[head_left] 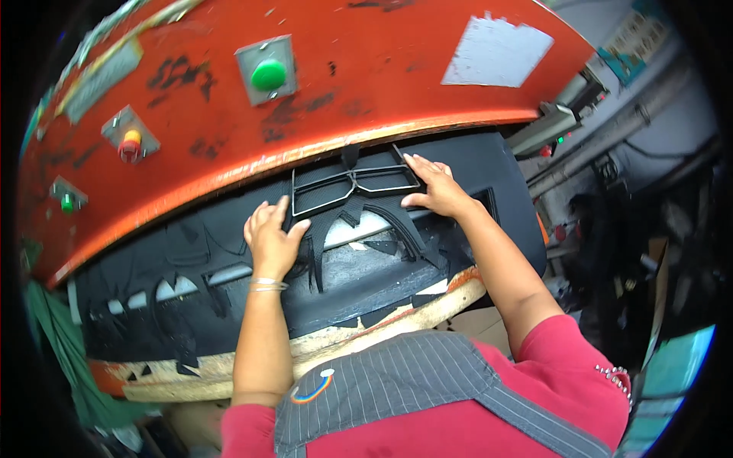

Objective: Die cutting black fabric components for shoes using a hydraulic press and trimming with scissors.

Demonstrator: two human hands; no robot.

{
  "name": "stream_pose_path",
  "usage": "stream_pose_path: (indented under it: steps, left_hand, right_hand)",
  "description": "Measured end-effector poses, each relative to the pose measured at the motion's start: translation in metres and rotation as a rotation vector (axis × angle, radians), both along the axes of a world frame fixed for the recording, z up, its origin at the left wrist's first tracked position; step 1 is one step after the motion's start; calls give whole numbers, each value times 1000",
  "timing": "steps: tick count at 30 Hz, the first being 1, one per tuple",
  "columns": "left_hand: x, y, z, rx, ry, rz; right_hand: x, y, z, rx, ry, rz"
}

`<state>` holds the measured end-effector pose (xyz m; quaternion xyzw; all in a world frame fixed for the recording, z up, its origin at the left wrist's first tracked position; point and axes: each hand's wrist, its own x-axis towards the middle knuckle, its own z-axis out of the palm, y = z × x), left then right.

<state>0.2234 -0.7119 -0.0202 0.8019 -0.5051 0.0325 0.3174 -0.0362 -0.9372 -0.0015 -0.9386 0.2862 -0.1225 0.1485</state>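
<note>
We see the cutting die (355,185) lying on the sheet (473,164), which is spread over the worn board (397,320) under the press head (321,91). Our left hand (271,238) rests at the die's left end, our right hand (435,191) at its right end. 2 buttons (269,74) sit on the head above, behind the die.

The metal cutting die (355,187) is a thin dark steel frame made of two joined outlines, each a long four-sided shape, with a small narrow part between them. It lies flat on the black sheet material (458,164), just under the edge of the orange press head. The black sheet is spread over the worn cutting board and is full of cut-out holes, where the pale surface below shows through. Loose black strips hang around these holes.
</note>
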Motion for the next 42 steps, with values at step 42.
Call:
stream_pose_path:
  steps: [42]
  left_hand:
    - [-276, 120, 51, 72, -118, 82]
  right_hand:
    - [-185, 184, 36, -187, -55, 205]
